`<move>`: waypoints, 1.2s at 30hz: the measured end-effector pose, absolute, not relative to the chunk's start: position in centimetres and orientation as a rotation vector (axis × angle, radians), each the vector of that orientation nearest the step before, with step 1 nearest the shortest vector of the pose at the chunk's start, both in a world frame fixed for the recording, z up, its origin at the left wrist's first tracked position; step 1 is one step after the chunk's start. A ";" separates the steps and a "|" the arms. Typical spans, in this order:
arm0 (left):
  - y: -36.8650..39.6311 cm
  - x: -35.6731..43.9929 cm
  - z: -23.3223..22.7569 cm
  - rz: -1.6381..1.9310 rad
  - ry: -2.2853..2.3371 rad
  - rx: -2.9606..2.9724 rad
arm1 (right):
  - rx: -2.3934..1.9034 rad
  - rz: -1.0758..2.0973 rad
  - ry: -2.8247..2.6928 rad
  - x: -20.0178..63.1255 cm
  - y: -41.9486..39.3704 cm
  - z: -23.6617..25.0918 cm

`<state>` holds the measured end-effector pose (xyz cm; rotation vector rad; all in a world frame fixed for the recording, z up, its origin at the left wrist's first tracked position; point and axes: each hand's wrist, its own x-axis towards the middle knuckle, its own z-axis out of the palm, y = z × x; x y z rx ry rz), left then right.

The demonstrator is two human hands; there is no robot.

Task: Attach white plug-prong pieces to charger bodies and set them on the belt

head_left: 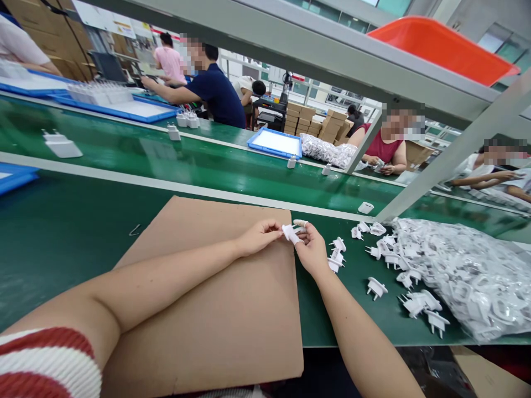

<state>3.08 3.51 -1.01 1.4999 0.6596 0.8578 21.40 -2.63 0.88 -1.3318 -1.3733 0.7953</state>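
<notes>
Both hands are meeting over the far right corner of a brown cardboard sheet (215, 287) lying on the green bench (62, 232). Left hand (259, 236) is closing thumb & fingers on one end of a small white plug part (289, 232); right hand (310, 249) is pinching the other end w/ fingertips (302, 224), which are wearing white finger cots. So the part is sitting between the two hands, held off the cardboard, gripped from both sides.

Just right of the right hand, a few loose white plug parts (337, 254) are lying on the bench, prongs pointing various ways. Further right, more are spreading out from a big heap of plug parts in clear bags (460, 276). One more is sitting near the front edge, right of the right forearm (376, 287).

Beyond the hands a green conveyor belt (207, 160) is running across, carrying white charger bodies (61, 145) far left & smaller ones further along. A blue tray (276, 142) is resting on the far side, straight ahead of the hands. Other people are sitting & working across the belt; one in a dark shirt (218, 94) is reaching over a blue tray far left. An orange bin (440, 47) is sitting on the overhead rack, up & right.
</notes>
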 end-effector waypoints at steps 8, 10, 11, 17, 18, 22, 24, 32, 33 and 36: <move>3.6 3.1 -1.1 0.867 0.674 1.519 | -1.343 0.758 -1.397 21.4 -2.7 0.9; 3.6 3.1 -1.2 0.870 0.675 1.527 | -1.342 0.756 -1.404 21.4 -2.7 0.9; 3.6 3.0 -1.1 0.871 0.675 1.531 | -1.341 0.755 -1.408 21.4 -2.7 0.9; 3.6 3.0 -1.0 0.877 0.668 1.541 | -1.352 0.754 -1.422 21.6 -2.6 0.7; 3.6 3.0 -1.0 0.879 0.667 1.551 | -1.358 0.753 -1.423 21.6 -2.6 0.6; 3.6 3.0 -1.0 0.892 0.660 1.587 | -1.372 0.732 -1.430 21.7 -2.6 0.5; 3.6 3.0 -1.0 0.908 0.656 1.606 | -1.364 0.716 -1.438 21.7 -2.6 0.5; 3.8 3.0 -1.4 0.954 0.674 1.675 | -1.333 0.681 -1.480 21.7 -2.8 0.8; 3.8 3.0 -1.4 0.954 0.680 1.675 | -1.330 0.677 -1.483 21.7 -2.8 0.8; 3.8 3.0 -1.5 0.950 0.688 1.648 | -1.333 0.658 -1.483 21.7 -2.8 0.9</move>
